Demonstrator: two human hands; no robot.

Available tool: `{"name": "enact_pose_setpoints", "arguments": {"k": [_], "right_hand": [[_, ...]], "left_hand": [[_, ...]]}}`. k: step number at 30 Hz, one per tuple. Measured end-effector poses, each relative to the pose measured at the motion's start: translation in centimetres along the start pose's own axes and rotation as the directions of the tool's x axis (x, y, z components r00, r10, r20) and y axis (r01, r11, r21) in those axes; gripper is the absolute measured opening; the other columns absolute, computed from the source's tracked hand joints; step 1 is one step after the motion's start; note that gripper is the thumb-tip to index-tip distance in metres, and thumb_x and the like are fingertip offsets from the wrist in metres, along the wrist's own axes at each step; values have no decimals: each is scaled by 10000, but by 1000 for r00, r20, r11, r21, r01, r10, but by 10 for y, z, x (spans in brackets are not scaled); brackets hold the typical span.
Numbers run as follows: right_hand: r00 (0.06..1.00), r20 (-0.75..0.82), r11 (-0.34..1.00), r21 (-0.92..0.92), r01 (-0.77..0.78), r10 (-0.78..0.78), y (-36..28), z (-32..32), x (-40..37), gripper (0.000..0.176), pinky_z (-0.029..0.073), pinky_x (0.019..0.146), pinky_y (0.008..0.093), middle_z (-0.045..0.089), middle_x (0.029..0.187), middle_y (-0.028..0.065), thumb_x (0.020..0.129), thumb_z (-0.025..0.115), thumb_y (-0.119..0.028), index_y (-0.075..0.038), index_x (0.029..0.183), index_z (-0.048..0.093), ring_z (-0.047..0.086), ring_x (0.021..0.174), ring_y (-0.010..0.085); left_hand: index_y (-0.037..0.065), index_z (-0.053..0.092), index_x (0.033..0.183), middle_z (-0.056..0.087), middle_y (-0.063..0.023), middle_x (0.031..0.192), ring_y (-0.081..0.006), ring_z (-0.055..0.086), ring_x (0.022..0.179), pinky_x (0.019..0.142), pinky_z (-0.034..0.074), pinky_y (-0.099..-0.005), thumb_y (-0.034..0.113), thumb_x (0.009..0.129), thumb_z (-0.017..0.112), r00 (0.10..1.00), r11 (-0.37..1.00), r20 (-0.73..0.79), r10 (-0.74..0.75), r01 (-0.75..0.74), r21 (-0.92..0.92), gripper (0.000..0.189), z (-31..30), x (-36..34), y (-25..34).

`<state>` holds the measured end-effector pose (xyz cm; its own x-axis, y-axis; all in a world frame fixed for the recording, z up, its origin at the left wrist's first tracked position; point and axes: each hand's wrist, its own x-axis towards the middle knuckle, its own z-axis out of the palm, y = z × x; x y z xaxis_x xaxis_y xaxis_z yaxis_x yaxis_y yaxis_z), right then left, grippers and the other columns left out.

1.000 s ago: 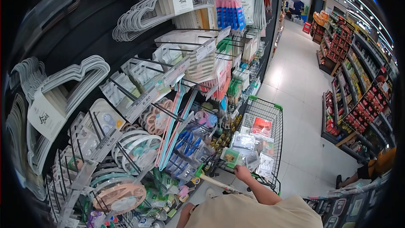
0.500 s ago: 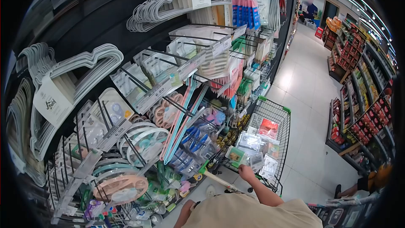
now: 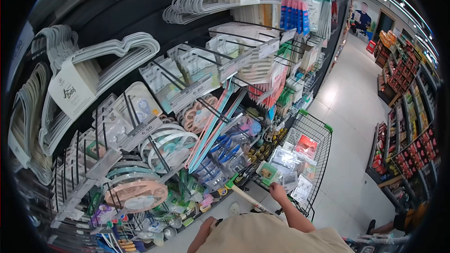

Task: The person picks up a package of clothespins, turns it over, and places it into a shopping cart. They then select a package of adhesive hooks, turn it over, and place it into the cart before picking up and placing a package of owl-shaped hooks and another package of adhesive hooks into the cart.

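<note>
A shopping cart (image 3: 323,146) with green corners stands at the lower right of centre, beside the shelf wall. In it lie several flat packages, among them a red one (image 3: 306,146) and a green one (image 3: 267,173). My right hand (image 3: 277,190) is at the cart's near side, just below the green package, with its fingers curled; what they hold, if anything, is too small to tell. My left hand (image 3: 209,224) is low, by the beige shirt, partly hidden, next to something small and dark. The cart's handle (image 3: 248,198) runs between my hands.
Left, racks carry grey hangers (image 3: 117,56), round plastic hangers (image 3: 136,194), pink and blue hangers (image 3: 213,131) and bagged goods. A tiled aisle (image 3: 344,107) runs along the right, with stocked shelves (image 3: 412,126) beyond. A person (image 3: 362,18) stands far off; another person's leg (image 3: 386,226) shows lower right.
The view has shifted, so the racks and cart appear farther right. My left hand shows more at the lower edge. My right hand stays by the cart's near side.
</note>
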<state>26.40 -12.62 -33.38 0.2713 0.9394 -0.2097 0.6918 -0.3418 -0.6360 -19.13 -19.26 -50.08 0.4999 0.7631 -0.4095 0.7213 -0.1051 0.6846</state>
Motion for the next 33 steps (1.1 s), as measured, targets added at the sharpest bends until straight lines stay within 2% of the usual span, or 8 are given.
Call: {"name": "enact_pose_setpoints", "arguments": {"k": [8, 10, 11, 18, 20, 24, 30, 33], "right_hand": [[1000, 16, 1000, -9, -10, 10, -9, -5, -2, 214, 510, 796, 477, 668, 889, 247, 850, 559, -175, -33, 945, 688, 646, 860, 423], [1000, 2, 1000, 9, -10, 10, -5, -3, -1, 208, 512, 792, 469, 671, 883, 242, 851, 562, -169, -34, 946, 688, 651, 862, 416], [1000, 12, 1000, 1, 1, -1, -5, -3, -1, 208, 512, 792, 469, 671, 883, 242, 851, 562, -169, -34, 946, 688, 651, 862, 416], [1000, -1, 1000, 3, 25, -25, 1, 0, 1, 199, 516, 768, 461, 673, 855, 231, 847, 568, -167, -29, 927, 686, 653, 845, 412], [999, 1, 999, 3, 33, -33, 5, 2, 1, 197, 516, 761, 465, 671, 851, 233, 844, 569, -167, -29, 924, 685, 653, 839, 412], [997, -19, 997, -8, 75, -75, 11, 5, 4, 188, 516, 733, 469, 663, 815, 242, 839, 577, -153, -12, 906, 681, 652, 795, 417], [997, -27, 997, 2, 78, -78, 12, 6, 4, 187, 519, 732, 466, 667, 816, 239, 839, 575, -153, -14, 900, 684, 657, 792, 412], [997, -22, 997, -1, 71, -71, 12, 6, 4, 193, 519, 738, 464, 669, 823, 238, 839, 572, -155, -16, 907, 687, 658, 796, 410]], "left_hand": [[59, 704, 862, 676, -177, 864, -360, 647, 869, 731, 507, -441, 378, 761, 676, 980, 997, -178, -83, 81, -21, 335, 30, 11, -29], [49, 721, 893, 701, -179, 907, -357, 669, 891, 763, 524, -436, 421, 764, 673, 975, 976, 52, -218, 216, 40, 397, -1, 10, -1], [52, 723, 965, 699, -177, 998, -349, 671, 936, 794, 527, -429, 434, 768, 669, 912, 923, 147, -384, 374, 87, 433, -6, 18, 9], [56, 722, 917, 686, -200, 974, -360, 667, 925, 777, 527, -440, 422, 760, 671, 918, 924, 107, -383, 383, 14, 402, -24, 4, 46], [60, 722, 903, 682, -207, 973, -362, 664, 929, 772, 526, -443, 404, 760, 666, 875, 883, 122, -469, 469, 33, 376, -13, 10, 33], [58, 721, 900, 683, -205, 966, -362, 664, 933, 768, 527, -445, 381, 760, 661, 867, 871, 92, -489, 492, -6, 357, -16, 5, 40], [73, 725, 901, 688, -191, 967, -359, 667, 927, 756, 530, -437, 360, 763, 652, 889, 889, 100, -447, 454, -61, 327, -3, 5, 21], [80, 724, 908, 685, -186, 981, -358, 658, 942, 763, 525, -431, 355, 770, 644, 941, 939, 85, -327, 334, -86, 318, 17, 11, -4]]}}
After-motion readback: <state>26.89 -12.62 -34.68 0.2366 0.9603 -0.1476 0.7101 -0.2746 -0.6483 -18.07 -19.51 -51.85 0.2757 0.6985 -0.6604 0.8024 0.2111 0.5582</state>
